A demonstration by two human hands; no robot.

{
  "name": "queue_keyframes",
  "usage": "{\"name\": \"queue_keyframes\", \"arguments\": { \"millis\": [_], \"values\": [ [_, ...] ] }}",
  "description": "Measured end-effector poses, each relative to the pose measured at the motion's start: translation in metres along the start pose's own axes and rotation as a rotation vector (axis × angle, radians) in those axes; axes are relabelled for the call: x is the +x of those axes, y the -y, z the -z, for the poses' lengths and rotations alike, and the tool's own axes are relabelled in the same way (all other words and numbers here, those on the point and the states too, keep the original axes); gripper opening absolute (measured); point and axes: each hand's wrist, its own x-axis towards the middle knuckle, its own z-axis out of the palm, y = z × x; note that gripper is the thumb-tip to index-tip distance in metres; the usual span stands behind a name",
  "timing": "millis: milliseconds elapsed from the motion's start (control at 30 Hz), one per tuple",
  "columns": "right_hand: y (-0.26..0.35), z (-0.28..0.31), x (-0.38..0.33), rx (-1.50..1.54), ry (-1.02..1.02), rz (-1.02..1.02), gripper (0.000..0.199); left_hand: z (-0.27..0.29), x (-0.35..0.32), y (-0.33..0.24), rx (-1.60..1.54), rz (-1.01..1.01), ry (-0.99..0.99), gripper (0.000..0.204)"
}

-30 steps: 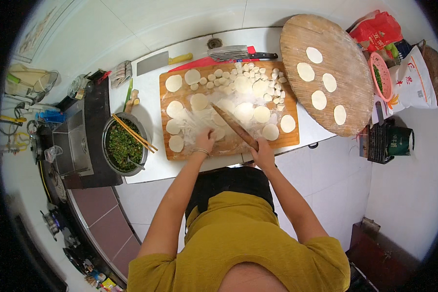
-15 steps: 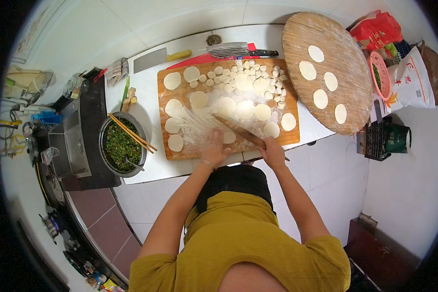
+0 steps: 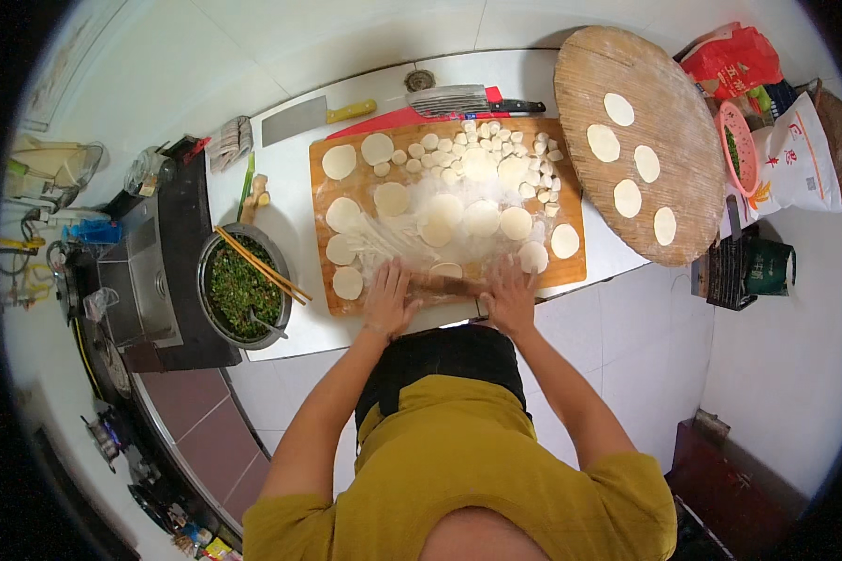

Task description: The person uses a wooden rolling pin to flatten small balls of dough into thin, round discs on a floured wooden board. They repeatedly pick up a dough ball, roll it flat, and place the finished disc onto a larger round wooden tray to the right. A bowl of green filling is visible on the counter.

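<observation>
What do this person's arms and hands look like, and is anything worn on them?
The left hand and right hand are ungloved. The forearms are bare too; short mustard-yellow sleeves cover only the upper arms. A thin band seems to circle the left wrist, though it shows faintly.

At two o'clock from the middle of the view, a red package [image 3: 732, 64] carries pale printed characters. Between two and three o'clock, a white sack [image 3: 803, 170] has red characters. At three o'clock, a dark green bag [image 3: 770, 269] shows pale printing, too small for reading.
</observation>
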Motion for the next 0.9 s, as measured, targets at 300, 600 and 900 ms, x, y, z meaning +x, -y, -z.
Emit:
{"name": "queue_keyframes", "arguments": {
  "millis": [300, 600, 900],
  "values": [
    [-0.001, 0.009, 0.047, 0.002, -0.094, -0.11, 0.065, 0.006, 0.045, -0.002, -0.019, 0.072, -0.094, 0.078],
    [0.004, -0.003, 0.076, -0.06, -0.145, -0.104, 0.059, 0.01, 0.061, 0.002, 0.061, 0.146, -0.141, 0.084],
    [0.013, -0.017, 0.049, -0.003, -0.109, -0.023, 0.061, -0.005, 0.008, 0.006, 0.023, 0.147, -0.095, 0.082]
  ]
}}
